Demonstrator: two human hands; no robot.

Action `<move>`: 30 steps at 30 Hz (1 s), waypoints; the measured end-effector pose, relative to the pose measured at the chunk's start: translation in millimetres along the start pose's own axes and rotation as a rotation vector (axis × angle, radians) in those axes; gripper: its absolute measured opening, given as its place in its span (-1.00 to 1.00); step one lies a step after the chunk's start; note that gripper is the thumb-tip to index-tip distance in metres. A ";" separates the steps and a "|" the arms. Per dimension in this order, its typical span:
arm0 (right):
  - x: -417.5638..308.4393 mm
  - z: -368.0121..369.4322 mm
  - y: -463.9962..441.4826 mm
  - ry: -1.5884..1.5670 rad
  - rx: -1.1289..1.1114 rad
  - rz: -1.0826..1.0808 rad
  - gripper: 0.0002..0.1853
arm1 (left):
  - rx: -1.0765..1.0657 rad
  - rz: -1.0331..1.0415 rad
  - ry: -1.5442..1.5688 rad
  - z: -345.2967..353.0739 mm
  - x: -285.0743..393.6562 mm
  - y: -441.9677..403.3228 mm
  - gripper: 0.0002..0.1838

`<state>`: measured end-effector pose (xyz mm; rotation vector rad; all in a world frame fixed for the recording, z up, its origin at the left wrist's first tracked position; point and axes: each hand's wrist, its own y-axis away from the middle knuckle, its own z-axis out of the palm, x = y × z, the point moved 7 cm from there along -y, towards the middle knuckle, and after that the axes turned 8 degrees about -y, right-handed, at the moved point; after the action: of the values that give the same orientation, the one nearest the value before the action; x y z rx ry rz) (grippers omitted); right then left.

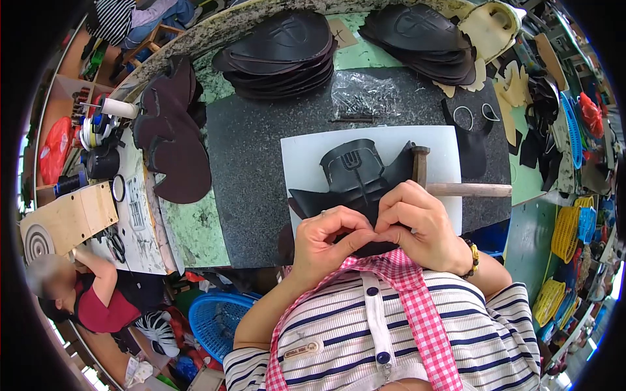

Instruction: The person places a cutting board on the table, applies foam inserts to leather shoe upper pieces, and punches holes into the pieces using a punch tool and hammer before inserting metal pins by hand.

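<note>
A black leather piece [355,171], cut with pointed wings and an embossed emblem, rests on a white board [303,153] in front of me. Its near end runs under my fingers. My left hand [331,240] is closed in a pinch at that end, thumb against forefinger. Close beside it, almost touching fingertips, my right hand [420,225] pinches there too. The exact edge between the fingertips is hidden. A hammer [466,189] with a wooden handle lies across the board's right side, its head [420,163] near the leather piece's right wing.
Stacks of black leather pieces [280,55] [424,42] stand at the back. Dark brown pieces [173,140] lie left of the dark stone slab [241,176]. A clear plastic bag [365,94] is behind the board. A co-worker [98,293] sits at left, near a blue basket [222,319].
</note>
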<state>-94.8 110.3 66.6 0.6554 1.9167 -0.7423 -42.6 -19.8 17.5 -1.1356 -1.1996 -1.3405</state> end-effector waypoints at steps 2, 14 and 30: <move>-2.4 1.5 -0.8 0.009 0.019 -0.022 -0.83 | 0.045 0.042 -0.106 -1.7 2.5 1.9 -0.92; -20.2 -9.3 -5.1 0.189 0.081 -0.261 -0.78 | -0.206 -0.269 0.383 18.5 -26.6 -0.1 -0.81; 33.4 -21.3 -15.0 0.018 0.035 0.130 -0.88 | 0.258 0.353 -1.080 -23.7 24.9 -54.6 -0.69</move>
<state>-131.4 120.2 47.7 0.8026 1.8619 -0.6908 -100.0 -43.0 35.5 -1.8387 -1.7197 -0.2152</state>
